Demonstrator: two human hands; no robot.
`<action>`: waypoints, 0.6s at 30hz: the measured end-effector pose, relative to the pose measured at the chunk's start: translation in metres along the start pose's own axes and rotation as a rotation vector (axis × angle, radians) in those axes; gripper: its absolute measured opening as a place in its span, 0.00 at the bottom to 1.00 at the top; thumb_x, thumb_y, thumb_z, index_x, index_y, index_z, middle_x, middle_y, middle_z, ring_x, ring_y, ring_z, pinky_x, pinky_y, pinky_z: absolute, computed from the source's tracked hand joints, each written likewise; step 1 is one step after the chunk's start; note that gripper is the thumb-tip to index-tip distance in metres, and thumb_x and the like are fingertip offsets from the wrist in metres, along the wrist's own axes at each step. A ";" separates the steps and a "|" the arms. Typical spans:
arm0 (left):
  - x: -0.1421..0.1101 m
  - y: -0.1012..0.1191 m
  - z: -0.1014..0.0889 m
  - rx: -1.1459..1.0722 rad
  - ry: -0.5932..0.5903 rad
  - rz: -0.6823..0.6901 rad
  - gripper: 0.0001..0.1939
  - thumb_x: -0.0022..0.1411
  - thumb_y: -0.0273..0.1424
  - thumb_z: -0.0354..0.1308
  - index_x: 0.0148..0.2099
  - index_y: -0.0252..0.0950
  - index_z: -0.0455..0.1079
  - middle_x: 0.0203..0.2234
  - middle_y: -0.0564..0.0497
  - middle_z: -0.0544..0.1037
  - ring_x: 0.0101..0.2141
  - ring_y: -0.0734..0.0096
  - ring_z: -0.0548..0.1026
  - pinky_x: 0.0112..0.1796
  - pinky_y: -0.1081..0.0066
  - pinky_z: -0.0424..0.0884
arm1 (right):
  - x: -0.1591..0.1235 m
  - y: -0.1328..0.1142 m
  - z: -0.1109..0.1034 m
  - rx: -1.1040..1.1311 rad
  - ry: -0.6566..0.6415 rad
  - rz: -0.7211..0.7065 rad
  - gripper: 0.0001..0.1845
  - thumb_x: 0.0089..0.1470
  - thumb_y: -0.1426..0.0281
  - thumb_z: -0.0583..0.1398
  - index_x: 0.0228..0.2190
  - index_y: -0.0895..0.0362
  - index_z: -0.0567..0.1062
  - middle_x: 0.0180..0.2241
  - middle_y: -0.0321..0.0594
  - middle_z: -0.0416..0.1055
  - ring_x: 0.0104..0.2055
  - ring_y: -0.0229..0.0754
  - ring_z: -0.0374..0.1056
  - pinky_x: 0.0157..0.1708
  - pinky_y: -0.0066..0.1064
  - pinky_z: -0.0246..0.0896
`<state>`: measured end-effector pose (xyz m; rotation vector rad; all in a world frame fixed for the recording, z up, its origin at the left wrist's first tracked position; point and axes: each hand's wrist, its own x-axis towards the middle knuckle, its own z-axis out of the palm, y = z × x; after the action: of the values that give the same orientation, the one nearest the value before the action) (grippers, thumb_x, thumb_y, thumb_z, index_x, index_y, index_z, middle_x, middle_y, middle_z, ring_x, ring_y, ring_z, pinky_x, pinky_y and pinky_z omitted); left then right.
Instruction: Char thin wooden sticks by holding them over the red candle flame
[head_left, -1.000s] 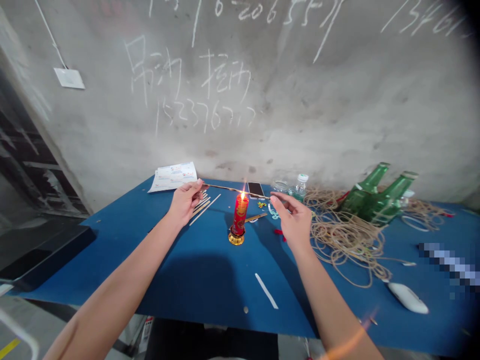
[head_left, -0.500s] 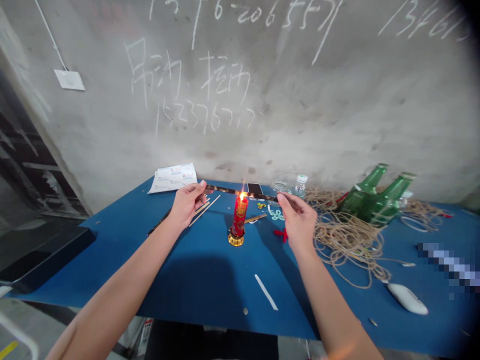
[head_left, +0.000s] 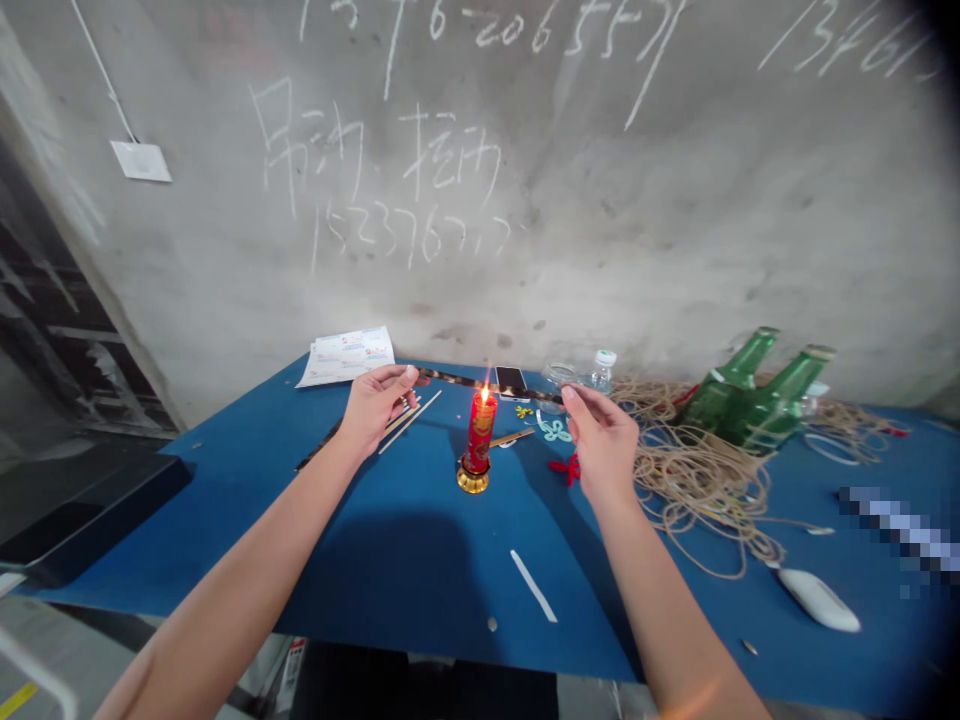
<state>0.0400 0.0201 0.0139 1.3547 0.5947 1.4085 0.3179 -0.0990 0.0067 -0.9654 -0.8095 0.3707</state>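
Nearest me on the blue desk (head_left: 397, 590) lies one white strip (head_left: 534, 587), with one white rounded object (head_left: 817, 600) off to the right. Beyond stands one lit red candle (head_left: 480, 430) in one gold holder (head_left: 472, 479). Two hands pinch one dark, mottled strip (head_left: 450, 378) between them, left hand (head_left: 376, 408) at one end, right hand (head_left: 609, 440) at the other, its middle at the flame; I can't tell whether they touch. The left hand partly hides some pale sticks (head_left: 409, 423), so I can't count them. Tangled cord (head_left: 697, 490) covers the right side, around two green bottles (head_left: 731, 385), their bases hard to make out. One phone (head_left: 512, 379) lies behind the candle, its near side hidden.
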 end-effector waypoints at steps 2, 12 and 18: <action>0.000 -0.001 0.000 0.007 0.015 0.002 0.21 0.53 0.45 0.76 0.38 0.33 0.80 0.33 0.43 0.84 0.21 0.80 0.69 0.17 0.78 0.54 | 0.000 -0.001 0.001 0.040 -0.009 0.018 0.19 0.45 0.58 0.76 0.37 0.56 0.87 0.32 0.43 0.80 0.25 0.34 0.66 0.18 0.25 0.52; -0.002 -0.002 0.004 -0.013 0.039 -0.008 0.22 0.51 0.43 0.77 0.43 0.34 0.82 0.33 0.44 0.83 0.22 0.79 0.71 0.18 0.79 0.55 | 0.001 -0.009 -0.002 0.127 -0.076 0.074 0.20 0.48 0.57 0.74 0.39 0.57 0.85 0.26 0.37 0.73 0.20 0.29 0.56 0.16 0.25 0.41; -0.005 -0.001 0.010 -0.043 0.039 -0.042 0.21 0.50 0.43 0.77 0.40 0.34 0.81 0.33 0.44 0.84 0.21 0.80 0.70 0.18 0.78 0.56 | -0.005 -0.010 0.004 0.235 -0.215 0.187 0.23 0.43 0.65 0.77 0.43 0.55 0.83 0.24 0.29 0.67 0.19 0.27 0.50 0.17 0.24 0.41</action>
<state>0.0489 0.0123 0.0137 1.2761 0.6116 1.4092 0.3103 -0.1052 0.0143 -0.7905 -0.8502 0.7250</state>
